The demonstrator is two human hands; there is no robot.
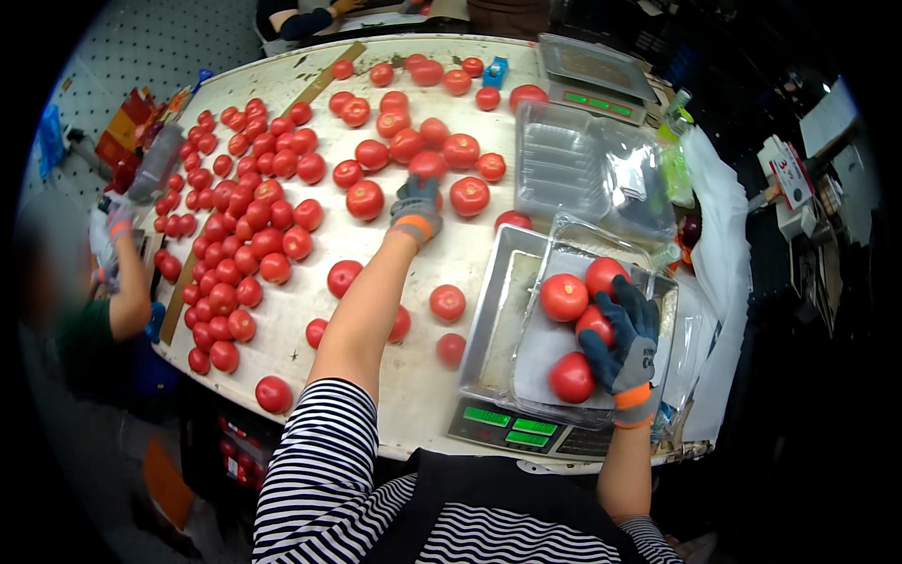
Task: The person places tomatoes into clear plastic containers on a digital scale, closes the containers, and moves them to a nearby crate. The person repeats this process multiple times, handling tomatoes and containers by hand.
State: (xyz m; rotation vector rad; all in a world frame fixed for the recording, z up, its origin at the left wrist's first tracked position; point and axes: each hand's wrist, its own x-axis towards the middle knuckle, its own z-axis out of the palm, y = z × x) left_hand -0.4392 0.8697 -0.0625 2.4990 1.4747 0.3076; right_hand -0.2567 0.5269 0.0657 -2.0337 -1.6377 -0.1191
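My left hand (416, 208), in a grey glove with an orange cuff, reaches across the table with its fingertips against a red tomato (427, 166). Whether those fingers grip it is hidden. My right hand (627, 342), gloved alike, is over a clear plastic tray (525, 349) lined with a white sheet. Its thumb and fingers are around one tomato (593, 323). Further tomatoes (564, 297) lie in the tray beside it. Under the tray is a digital scale (504, 426) with lit green displays and a metal pan (493, 317).
Many loose tomatoes (243, 211) cover the table's left side. Clear plastic containers (560, 162) lie beyond the tray. Farther back are a second scale (595, 77) and a blue tape dispenser (496, 72). A person (130, 303) works at the left; another's arm (303, 23) shows at the far side.
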